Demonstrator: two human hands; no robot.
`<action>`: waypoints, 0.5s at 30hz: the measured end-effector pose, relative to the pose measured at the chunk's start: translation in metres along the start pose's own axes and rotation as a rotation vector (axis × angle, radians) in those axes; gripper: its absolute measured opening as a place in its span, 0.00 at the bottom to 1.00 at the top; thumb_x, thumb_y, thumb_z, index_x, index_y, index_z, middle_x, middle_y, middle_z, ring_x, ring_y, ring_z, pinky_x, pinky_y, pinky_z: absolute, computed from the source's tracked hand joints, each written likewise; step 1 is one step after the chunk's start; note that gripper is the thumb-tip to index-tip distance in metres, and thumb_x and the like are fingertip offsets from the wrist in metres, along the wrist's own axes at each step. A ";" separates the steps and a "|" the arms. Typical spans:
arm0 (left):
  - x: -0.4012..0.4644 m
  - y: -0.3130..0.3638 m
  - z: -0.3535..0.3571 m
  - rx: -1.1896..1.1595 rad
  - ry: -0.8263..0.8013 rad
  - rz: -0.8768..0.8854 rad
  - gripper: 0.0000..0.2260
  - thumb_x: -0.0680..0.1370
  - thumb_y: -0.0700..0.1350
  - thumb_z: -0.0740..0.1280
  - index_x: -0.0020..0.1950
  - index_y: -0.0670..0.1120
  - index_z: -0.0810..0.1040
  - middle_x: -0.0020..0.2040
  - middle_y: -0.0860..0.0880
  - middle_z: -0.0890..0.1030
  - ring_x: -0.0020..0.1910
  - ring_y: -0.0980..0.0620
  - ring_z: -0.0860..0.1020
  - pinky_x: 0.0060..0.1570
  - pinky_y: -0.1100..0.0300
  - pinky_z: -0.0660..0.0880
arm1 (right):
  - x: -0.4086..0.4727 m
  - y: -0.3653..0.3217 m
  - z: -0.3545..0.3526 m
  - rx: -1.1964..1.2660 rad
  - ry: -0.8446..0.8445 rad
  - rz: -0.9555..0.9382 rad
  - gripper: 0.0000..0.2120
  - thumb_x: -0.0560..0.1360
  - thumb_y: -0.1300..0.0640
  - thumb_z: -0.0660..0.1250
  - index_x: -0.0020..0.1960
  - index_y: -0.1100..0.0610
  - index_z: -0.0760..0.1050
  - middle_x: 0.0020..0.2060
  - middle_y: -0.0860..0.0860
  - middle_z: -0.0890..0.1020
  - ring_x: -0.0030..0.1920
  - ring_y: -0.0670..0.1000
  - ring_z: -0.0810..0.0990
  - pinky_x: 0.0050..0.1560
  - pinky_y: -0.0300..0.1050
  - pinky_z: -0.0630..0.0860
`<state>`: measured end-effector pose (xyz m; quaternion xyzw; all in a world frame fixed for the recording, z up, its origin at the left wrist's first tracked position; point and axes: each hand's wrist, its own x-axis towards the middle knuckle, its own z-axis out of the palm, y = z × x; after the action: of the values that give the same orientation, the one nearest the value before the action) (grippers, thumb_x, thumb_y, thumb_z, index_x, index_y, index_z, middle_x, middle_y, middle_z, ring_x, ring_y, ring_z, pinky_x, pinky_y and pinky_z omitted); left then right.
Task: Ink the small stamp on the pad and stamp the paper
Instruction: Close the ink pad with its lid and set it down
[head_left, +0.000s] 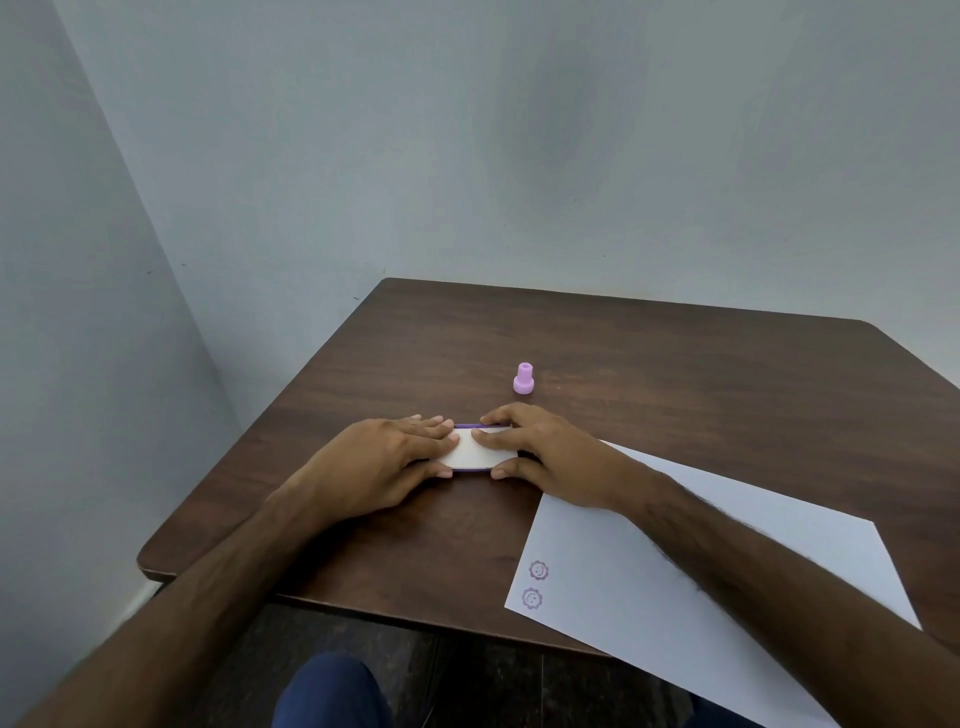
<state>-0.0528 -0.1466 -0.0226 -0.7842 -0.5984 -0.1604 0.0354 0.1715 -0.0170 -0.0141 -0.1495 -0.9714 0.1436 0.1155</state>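
A: Nearest, we are seeing one sheet of paper (701, 582) lying flat on the table (363, 374), overhanging the near edge, with two purple stamp marks (535, 584) in its near-left corner. We are judging it thin and floppy, so it needs a flat palm rather than a pinch.

B: Next, we are checking the hands. Both are clasping one ink pad (475, 451): the left hand (384, 462) is pressing its left end, and the right hand (550, 454) is closing thumb and fingers around its right end. Its white lid is looking shut, with a purple edge showing.

A: We are expecting a light, rigid, smooth case. We are advising a hold on the base sides while lifting the lid.

B: Farthest, one small stamp (523, 380) is standing upright, well apart from both hands. It probably handles light and stiff; we are recommending the narrow neck as the hold point.
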 end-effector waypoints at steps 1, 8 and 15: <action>0.000 0.000 0.001 -0.009 -0.004 -0.010 0.21 0.82 0.52 0.66 0.74 0.47 0.74 0.74 0.50 0.72 0.75 0.55 0.70 0.76 0.59 0.64 | 0.000 0.000 0.000 -0.004 0.001 0.001 0.22 0.79 0.54 0.68 0.72 0.55 0.72 0.69 0.54 0.72 0.68 0.52 0.70 0.68 0.47 0.69; -0.002 0.004 0.005 0.096 -0.047 -0.018 0.22 0.85 0.53 0.58 0.79 0.49 0.67 0.79 0.51 0.65 0.79 0.55 0.63 0.77 0.63 0.56 | -0.004 -0.001 0.006 0.113 0.060 0.096 0.25 0.77 0.54 0.71 0.72 0.54 0.71 0.73 0.51 0.72 0.72 0.48 0.69 0.73 0.39 0.62; -0.001 0.001 0.006 0.026 0.000 -0.060 0.21 0.83 0.52 0.63 0.76 0.49 0.71 0.77 0.51 0.70 0.77 0.56 0.67 0.73 0.67 0.59 | -0.001 0.001 0.001 0.159 0.203 0.167 0.28 0.69 0.52 0.79 0.65 0.57 0.75 0.59 0.51 0.80 0.60 0.50 0.77 0.63 0.47 0.73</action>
<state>-0.0510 -0.1461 -0.0285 -0.7655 -0.6236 -0.1535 0.0408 0.1721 -0.0162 -0.0155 -0.2340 -0.9246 0.2131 0.2122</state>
